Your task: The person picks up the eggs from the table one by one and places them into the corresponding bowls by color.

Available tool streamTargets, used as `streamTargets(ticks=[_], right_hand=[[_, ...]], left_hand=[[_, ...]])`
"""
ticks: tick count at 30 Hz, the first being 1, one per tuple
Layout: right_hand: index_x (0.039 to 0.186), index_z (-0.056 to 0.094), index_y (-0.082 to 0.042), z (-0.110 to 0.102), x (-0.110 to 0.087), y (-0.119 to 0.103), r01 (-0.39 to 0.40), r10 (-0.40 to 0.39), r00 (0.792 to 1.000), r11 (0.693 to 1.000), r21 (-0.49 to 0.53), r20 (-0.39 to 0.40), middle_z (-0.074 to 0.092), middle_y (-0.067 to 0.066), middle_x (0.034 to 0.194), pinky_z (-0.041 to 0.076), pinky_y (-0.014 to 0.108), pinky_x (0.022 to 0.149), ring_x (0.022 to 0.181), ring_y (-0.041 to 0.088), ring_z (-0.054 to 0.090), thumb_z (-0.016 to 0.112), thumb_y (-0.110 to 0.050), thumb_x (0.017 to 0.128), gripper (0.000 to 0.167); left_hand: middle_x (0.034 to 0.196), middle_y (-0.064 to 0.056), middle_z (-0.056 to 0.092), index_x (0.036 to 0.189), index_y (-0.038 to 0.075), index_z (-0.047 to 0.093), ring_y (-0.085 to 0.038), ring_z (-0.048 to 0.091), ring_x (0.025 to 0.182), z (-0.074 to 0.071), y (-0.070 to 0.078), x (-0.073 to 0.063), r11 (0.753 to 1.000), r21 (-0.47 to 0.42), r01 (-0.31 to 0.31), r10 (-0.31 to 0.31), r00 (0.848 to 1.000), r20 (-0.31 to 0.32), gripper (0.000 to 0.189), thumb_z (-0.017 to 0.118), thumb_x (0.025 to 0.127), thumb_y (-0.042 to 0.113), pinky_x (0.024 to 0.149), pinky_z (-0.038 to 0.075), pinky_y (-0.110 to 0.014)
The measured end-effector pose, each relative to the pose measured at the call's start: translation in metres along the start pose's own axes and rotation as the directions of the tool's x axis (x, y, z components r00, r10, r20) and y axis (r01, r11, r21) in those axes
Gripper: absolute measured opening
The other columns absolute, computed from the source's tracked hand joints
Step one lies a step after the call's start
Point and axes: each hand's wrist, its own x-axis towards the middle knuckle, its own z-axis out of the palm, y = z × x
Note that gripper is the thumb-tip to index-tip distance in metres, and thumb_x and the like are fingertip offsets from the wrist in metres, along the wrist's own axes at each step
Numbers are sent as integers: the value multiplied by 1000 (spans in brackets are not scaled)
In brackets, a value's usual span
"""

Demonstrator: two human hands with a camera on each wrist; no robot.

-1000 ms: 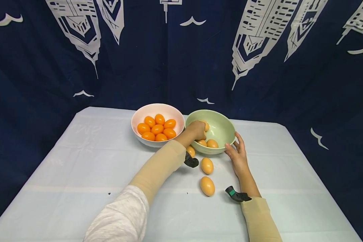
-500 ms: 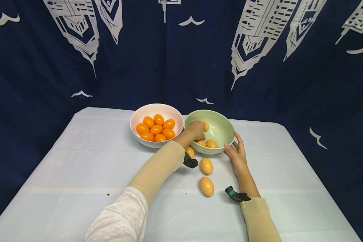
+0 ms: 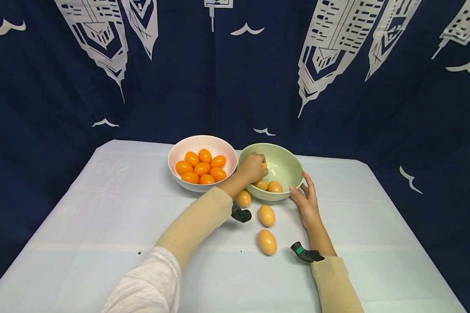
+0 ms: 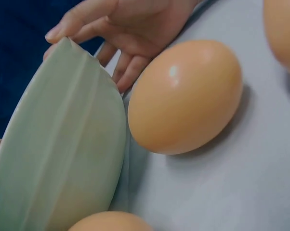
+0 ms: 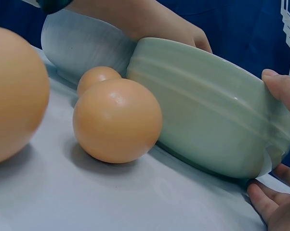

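Observation:
My left hand [image 3: 252,168] reaches over the near left rim of the green bowl [image 3: 287,167], its fingers curled round a light-brown egg [image 3: 264,165] that is mostly hidden by them. More light-brown eggs [image 3: 274,187] lie low in that bowl. At the bowl's right side, my right hand [image 3: 307,202] grips it, thumb at the rim [image 5: 280,89] and other fingers lower near the base. Three light-brown eggs rest on the table in front: one [image 3: 243,198] close by the bowl, a second [image 3: 266,215], and a third [image 3: 267,242] nearest me.
A pink bowl [image 3: 180,150] holding several orange eggs [image 3: 202,168] stands just left of the green bowl, under my left forearm's reach. The pale table [image 3: 102,217] ends at a dark blue printed curtain [image 3: 172,95] behind the bowls.
My left hand has risen slightly inside the green bowl, and the egg by its fingertips has come up with it. The right hand keeps its hold on the bowl.

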Motion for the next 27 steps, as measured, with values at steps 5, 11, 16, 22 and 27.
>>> streamTargets(ticks=[5, 11, 16, 22, 27], right_hand=[[156, 19, -26, -1, -1, 0, -1, 1, 1000, 1000, -4, -6, 22, 19, 153, 48, 23, 93, 132, 33, 38, 59, -12, 97, 73], [156, 18, -26, -1, -1, 1, -7, 7, 1000, 1000, -9, 0, 22, 20, 154, 46, 26, 97, 133, 33, 38, 61, -14, 96, 75], [156, 20, -26, 1, 0, 1, -5, 5, 1000, 1000, -5, -4, 23, 19, 153, 47, 25, 96, 132, 32, 39, 60, -12, 96, 73], [156, 20, -27, 2, 0, -1, 0, 0, 1000, 1000, 1, -7, 23, 18, 154, 47, 22, 94, 132, 32, 39, 60, -12, 96, 73], [156, 20, -26, 3, 0, 0, -5, 5, 1000, 1000, -7, -11, 23, 18, 154, 47, 24, 95, 132, 31, 38, 60, -11, 96, 73]], left_hand=[[106, -8, 64, 117, 6, 66, -19, 60, 94, -4, -4, -11, 997, -73, -38, 34, 998, -45, 31, 64, 90, 22, 87, 49, -30], [108, -8, 64, 114, 7, 67, -20, 60, 93, -7, -7, -20, 990, -132, -56, 46, 996, -76, 29, 64, 90, 21, 86, 49, -30], [107, -8, 65, 111, 7, 68, -20, 59, 92, -13, -12, -33, 971, -229, -71, 45, 992, -117, 25, 65, 90, 20, 86, 49, -30], [109, -7, 68, 110, 6, 69, -20, 61, 100, -21, -19, -50, 916, -384, -118, 50, 982, -182, 23, 66, 90, 18, 90, 48, -29], [108, -8, 68, 110, 5, 69, -22, 60, 101, -23, -24, -67, 872, -460, -166, 79, 976, -202, 21, 67, 91, 14, 89, 49, -29]])
